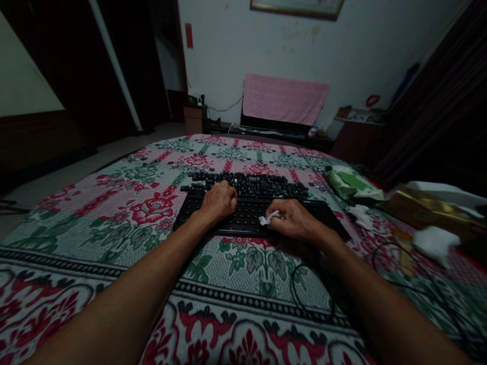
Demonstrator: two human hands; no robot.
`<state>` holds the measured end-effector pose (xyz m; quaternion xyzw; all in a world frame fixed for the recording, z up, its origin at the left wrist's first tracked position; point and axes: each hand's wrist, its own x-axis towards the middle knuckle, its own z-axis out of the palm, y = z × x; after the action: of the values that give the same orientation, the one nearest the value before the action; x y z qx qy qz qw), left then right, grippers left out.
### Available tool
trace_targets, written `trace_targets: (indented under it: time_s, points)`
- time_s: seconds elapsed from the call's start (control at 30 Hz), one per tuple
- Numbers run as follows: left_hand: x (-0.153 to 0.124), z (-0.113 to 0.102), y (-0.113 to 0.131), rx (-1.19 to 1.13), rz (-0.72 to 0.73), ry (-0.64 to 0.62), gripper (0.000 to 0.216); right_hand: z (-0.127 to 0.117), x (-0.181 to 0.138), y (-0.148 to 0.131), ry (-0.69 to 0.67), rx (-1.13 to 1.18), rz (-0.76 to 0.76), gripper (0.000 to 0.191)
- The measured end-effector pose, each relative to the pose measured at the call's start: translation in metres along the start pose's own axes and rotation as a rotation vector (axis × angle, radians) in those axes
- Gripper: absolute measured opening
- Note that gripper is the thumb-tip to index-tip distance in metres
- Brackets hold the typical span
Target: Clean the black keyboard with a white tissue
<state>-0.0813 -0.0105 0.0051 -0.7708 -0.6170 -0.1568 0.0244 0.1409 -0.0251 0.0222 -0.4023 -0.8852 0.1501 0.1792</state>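
A black keyboard (243,221) with its keycaps off lies on the patterned cloth, rows of key sockets showing. My left hand (220,200) is closed on the keyboard's left part, its curled fingers at the far edge and its fingertips hidden. Pinched in my right hand (291,218) is a crumpled white tissue (271,217), held against the right half of the sockets. Just beyond the keyboard many loose black keycaps (262,185) are spread in a band.
To the right are a green tissue pack (352,183), crumpled tissues (436,242), a gold box (422,205) and a thin brush-like strip (406,258). A black cable (294,289) loops near my right forearm. A pink towel (283,99) hangs by the far wall.
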Motion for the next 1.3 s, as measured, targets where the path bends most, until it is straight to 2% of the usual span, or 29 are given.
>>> trace_targets:
  time_s: [0.1,0.27,0.5,0.77,0.87,0.97,1.1,1.2,1.3]
  points:
    - [-0.003,-0.002,0.008,-0.017,0.065,0.025,0.026,-0.001,0.0,0.006,0.02,0.021,0.008,0.019]
    - [-0.008,0.0,0.023,-0.055,0.177,0.001,0.027,-0.002,-0.002,-0.002,-0.075,0.034,-0.052,0.022]
    - [-0.008,0.001,0.022,-0.067,0.181,-0.035,0.025,-0.005,-0.004,-0.002,-0.119,-0.027,-0.016,0.02]
    - [-0.004,0.003,0.016,-0.09,0.205,-0.039,0.025,-0.005,-0.004,0.002,-0.09,-0.055,-0.047,0.021]
    - [-0.004,0.004,0.016,-0.094,0.202,-0.027,0.025,-0.007,-0.004,0.0,-0.101,-0.078,-0.008,0.019]
    - [-0.004,0.005,0.015,-0.099,0.209,-0.014,0.024,-0.006,-0.002,0.001,-0.045,-0.09,0.025,0.018]
    - [-0.003,0.006,0.014,-0.096,0.212,-0.016,0.026,-0.001,0.0,0.004,0.044,-0.123,-0.053,0.022]
    - [-0.003,0.006,0.014,-0.098,0.217,-0.022,0.026,0.0,0.0,0.006,0.006,-0.163,-0.07,0.022]
    - [-0.004,0.006,0.015,-0.101,0.215,-0.015,0.026,-0.003,0.0,0.009,-0.02,-0.17,-0.025,0.02]
